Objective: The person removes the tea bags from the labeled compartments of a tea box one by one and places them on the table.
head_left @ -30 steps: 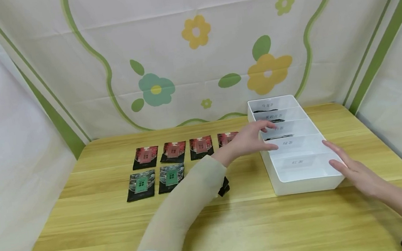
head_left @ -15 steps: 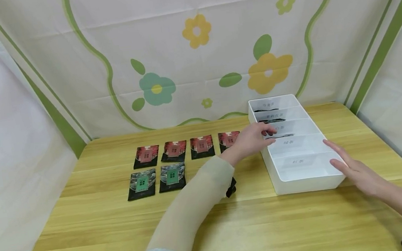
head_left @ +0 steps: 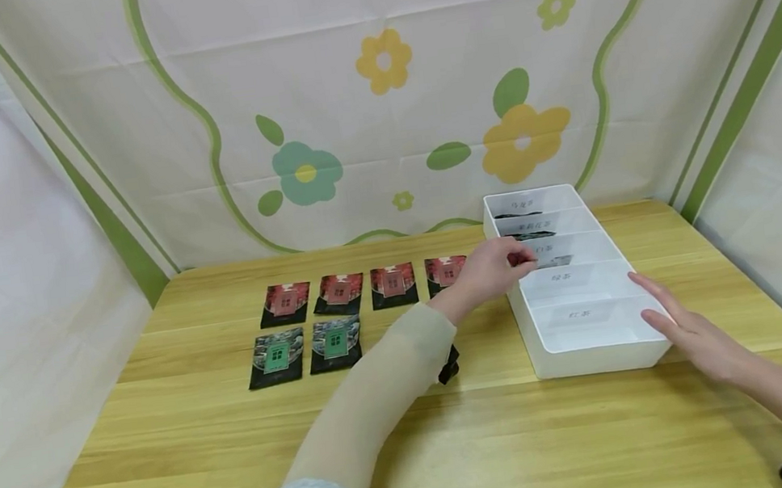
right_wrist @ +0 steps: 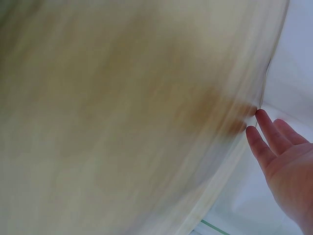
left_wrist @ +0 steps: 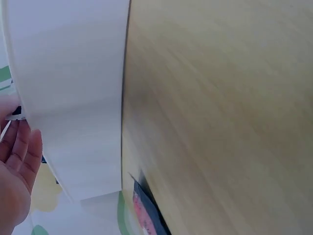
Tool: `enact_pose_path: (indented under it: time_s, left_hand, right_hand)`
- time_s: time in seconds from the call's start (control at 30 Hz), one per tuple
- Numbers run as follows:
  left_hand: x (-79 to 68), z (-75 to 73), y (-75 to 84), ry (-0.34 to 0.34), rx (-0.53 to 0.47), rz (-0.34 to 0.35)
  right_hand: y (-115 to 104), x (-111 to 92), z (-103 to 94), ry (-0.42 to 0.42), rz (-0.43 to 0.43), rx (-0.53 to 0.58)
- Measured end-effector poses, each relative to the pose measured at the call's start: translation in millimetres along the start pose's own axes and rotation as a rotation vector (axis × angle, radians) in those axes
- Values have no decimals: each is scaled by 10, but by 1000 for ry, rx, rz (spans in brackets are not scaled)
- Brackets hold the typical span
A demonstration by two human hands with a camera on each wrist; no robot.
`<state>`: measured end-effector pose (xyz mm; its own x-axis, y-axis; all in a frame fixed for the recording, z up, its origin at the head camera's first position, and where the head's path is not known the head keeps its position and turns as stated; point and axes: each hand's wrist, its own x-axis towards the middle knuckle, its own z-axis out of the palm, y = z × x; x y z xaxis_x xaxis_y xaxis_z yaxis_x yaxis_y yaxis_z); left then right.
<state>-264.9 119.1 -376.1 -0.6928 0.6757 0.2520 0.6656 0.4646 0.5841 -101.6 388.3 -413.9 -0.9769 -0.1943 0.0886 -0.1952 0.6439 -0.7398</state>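
Left grip point(head_left: 488, 269) pinches a packet point(head_left: 558, 262) in the white box point(head_left: 596, 360), toward ten o'clock; right grip point(head_left: 696, 341), unclenched, touches its four o'clock side.

My left hand point(head_left: 489, 268) no longer spreads over the white box point(head_left: 596, 361) as in the picture from a second ago: my thumb and fingers now come together at the middle compartment and pinch a packet point(head_left: 558, 262) there. Its visible edge, a dark line earlier, now shows paler and greyish. My forearm lies slightly farther right.
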Motion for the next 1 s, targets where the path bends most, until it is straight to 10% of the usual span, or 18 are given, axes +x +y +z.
enact_pose_path:
  time_s: [1.0]
  left_hand:
    - [-474, -651, 76, 133, -222, 173]
  right_hand:
    - [24, -2, 10, 4, -2, -4]
